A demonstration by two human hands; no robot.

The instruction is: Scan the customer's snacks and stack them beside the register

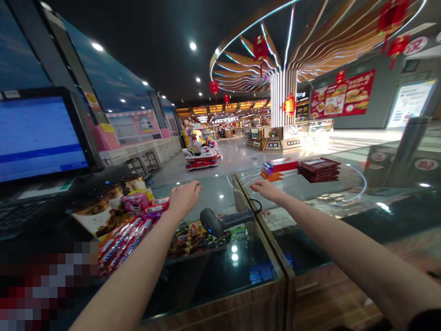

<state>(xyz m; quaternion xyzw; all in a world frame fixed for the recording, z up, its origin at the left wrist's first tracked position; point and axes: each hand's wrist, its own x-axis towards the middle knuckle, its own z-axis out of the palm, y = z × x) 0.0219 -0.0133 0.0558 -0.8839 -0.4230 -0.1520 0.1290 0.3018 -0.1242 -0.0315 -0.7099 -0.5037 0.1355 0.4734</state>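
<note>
**Scanner lying loose on a glass shop desk with both hands right over it: where I'd expect trouble**

This is a head-cam view from behind a mall checkout. Both arms reach out over a glass-topped desk [213, 317], with the left hand [184, 198] around 11 o'clock and the right hand [265, 188] around 1 o'clock. The fingers on both are open and empty, the left ones slightly curled and the right ones flatter. I can't tell from this angle whether either hand is touching the glass.

The black barcode scanner [223, 219] lies on its side at 12 o'clock, between the hands and just below them. Its cable [257, 205] loops up near the wooden seam strip [272, 248] that divides the glass.

The biggest risk, in my opinion, is that cable. If a hand or sleeve hooks the loop, the scanner could get dragged across the smooth glass and clunk against the strip. Grabbing it by the nose could also knock it around, since nothing holds it in place.

The left wrist is another worry. It's just beside a heap of snacks at 10 o'clock: boxed cakes [96, 218], a pink bear-print box [136, 202] and red candy tubes [120, 243]. One careless sweep could send those sliding. The stacked dark red boxes [319, 169] at 1 o'clock look less exposed, sitting further out beyond the right hand.
</note>
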